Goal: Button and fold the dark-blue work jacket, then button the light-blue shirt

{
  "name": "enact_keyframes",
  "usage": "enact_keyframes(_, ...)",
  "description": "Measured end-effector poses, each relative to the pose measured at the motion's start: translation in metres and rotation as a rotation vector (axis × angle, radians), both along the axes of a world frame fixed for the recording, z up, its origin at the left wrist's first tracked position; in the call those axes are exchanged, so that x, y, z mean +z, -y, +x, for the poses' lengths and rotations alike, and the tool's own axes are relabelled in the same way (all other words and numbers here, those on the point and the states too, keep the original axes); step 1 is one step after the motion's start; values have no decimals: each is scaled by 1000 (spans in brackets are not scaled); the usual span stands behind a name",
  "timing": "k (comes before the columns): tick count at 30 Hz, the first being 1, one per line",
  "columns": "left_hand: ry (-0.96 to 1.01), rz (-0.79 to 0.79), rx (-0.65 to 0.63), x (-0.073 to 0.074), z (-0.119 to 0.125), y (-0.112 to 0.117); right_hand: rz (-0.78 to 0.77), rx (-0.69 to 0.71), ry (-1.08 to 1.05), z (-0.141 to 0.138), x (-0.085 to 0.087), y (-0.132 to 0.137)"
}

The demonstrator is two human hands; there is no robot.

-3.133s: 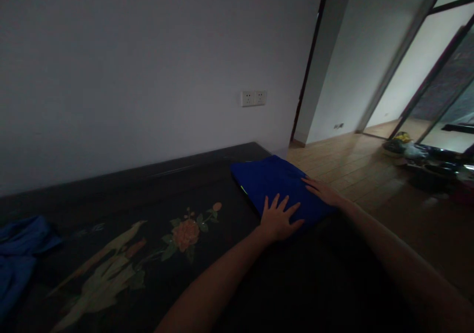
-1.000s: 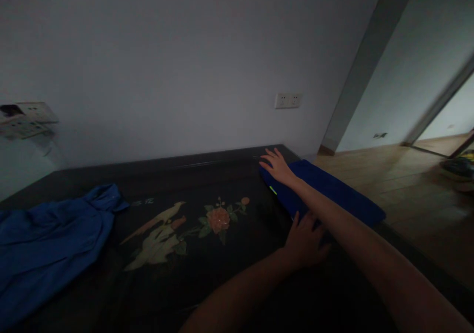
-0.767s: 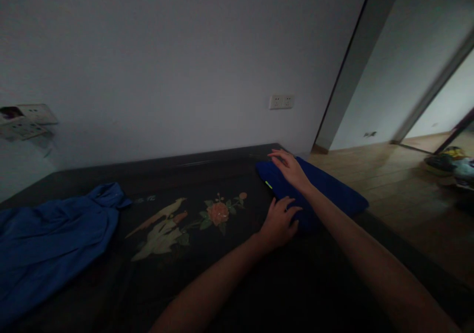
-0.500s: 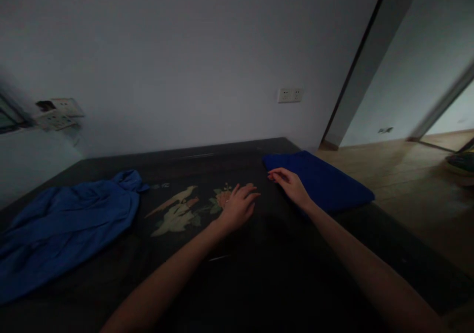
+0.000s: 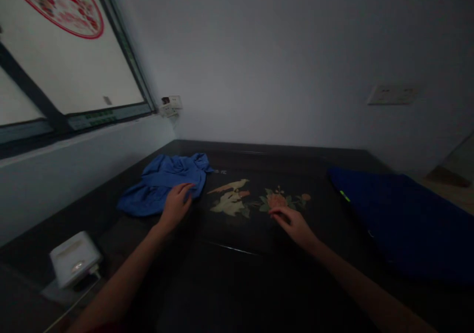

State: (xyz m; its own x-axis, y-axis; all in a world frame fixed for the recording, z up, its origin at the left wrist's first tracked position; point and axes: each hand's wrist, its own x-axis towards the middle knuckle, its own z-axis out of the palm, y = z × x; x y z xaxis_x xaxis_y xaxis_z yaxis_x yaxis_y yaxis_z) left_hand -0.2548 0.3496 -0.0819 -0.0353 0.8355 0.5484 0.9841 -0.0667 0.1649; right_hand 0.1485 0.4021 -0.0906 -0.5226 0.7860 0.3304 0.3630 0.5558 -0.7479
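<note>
A crumpled blue garment (image 5: pixel 163 181) lies on the left part of a dark lacquered table (image 5: pixel 237 269) painted with a bird and flowers (image 5: pixel 255 202). My left hand (image 5: pixel 176 204) rests at the garment's near right edge, fingers curled onto the cloth. My right hand (image 5: pixel 292 223) hovers low over the painted flowers, fingers loosely stretched and holding nothing. A folded dark blue cloth (image 5: pixel 403 219) with a small green tag lies at the table's right side, apart from both hands.
A white box with a cable (image 5: pixel 74 259) sits at the table's near left corner. A window with a red round sticker (image 5: pixel 55 52) fills the left wall. Wall sockets (image 5: pixel 392 94) are on the back wall.
My view has swung left. Both hands have left the folded blue cloth; my left hand moved across the table to the crumpled garment, and my right hand drew back over the painted flowers.
</note>
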Motion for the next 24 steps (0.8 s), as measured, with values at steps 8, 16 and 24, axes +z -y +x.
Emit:
enact_keyframes(8, 58, -70, 729, -11, -75, 31, -38, 287, -80, -147, -1, -28)
enact_keyframes(16, 141, -247, 806, -29, -85, 29, 116, 273, 67, -283, -4, -44)
enact_keyframes(24, 90, -308, 761, -31, -87, 26, 307, 141, 497, -321, -15, -39)
